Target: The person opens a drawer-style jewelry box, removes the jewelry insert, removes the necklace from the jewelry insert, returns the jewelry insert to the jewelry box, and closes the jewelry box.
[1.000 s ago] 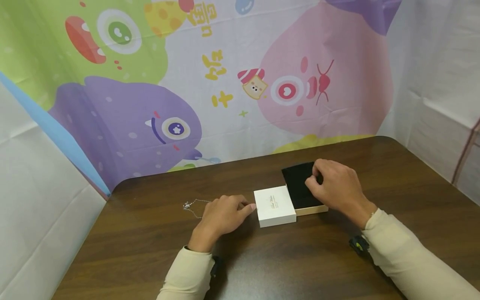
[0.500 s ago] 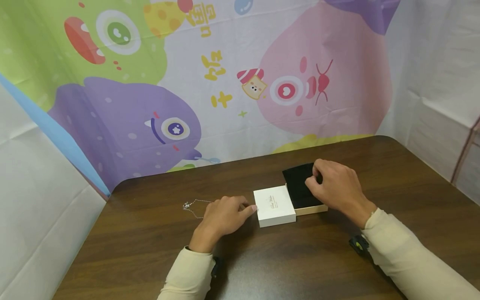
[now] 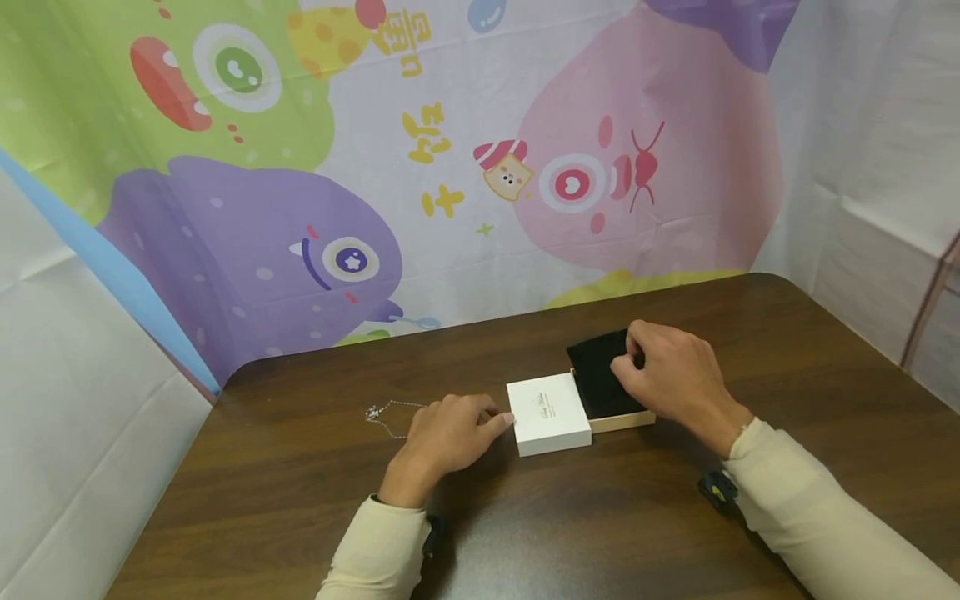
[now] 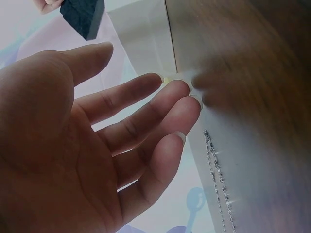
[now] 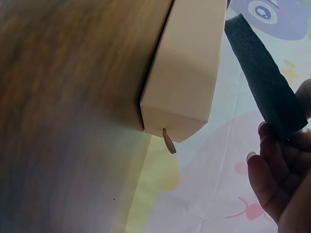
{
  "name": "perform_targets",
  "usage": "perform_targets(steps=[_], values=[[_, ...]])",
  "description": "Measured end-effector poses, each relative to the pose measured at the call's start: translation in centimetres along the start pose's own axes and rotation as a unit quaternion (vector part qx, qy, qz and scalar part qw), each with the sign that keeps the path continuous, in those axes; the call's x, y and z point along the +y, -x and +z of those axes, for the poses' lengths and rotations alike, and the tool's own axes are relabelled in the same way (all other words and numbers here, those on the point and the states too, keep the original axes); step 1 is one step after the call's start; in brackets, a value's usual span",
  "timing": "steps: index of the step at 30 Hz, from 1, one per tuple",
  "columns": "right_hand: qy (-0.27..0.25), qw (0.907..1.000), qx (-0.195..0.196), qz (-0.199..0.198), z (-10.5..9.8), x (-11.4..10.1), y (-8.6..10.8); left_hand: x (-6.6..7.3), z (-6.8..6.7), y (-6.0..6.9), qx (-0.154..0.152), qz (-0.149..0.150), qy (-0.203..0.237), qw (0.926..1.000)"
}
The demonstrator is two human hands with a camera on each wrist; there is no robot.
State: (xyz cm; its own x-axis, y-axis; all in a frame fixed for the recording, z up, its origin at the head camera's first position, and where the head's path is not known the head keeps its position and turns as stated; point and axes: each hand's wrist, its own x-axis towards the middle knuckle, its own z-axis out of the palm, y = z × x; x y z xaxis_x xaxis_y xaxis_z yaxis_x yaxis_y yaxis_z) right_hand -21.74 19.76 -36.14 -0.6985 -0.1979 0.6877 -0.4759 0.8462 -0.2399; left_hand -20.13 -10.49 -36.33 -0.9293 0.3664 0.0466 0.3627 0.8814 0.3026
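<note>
Black foam point(image 3: 596, 379) is pinched between the thumb and fingers of the right hand point(image 3: 678, 367), over the cream drawer point(image 5: 180, 77) that sticks out of the white box point(image 3: 546, 414). Compared with a second ago, we see hardly any change: both hands stay put and the foam maybe tips a tiny bit, so we think the lifting is at a slow spot. The left hand point(image 3: 448, 429) is loose, with softly bent fingers and nothing in it; its thumb is right by the box, but we cannot tell if they touch. A silver chain point(image 3: 372, 412) lies on the brown surface point(image 3: 555, 533), partly behind that hand. From the head, foam hides the drawer's inside; the right wrist view shows us a gap between its held end and the drawer, plus a little ribbon tab point(image 5: 169, 141).
</note>
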Motion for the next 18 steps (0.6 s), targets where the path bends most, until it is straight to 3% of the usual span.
perform_targets(steps=[18], values=[[0.008, 0.9976, -0.054, 0.042, -0.09, 0.11, 0.08, -0.03, 0.11, -0.04, 0.002, -0.001, -0.002, 1.0000]])
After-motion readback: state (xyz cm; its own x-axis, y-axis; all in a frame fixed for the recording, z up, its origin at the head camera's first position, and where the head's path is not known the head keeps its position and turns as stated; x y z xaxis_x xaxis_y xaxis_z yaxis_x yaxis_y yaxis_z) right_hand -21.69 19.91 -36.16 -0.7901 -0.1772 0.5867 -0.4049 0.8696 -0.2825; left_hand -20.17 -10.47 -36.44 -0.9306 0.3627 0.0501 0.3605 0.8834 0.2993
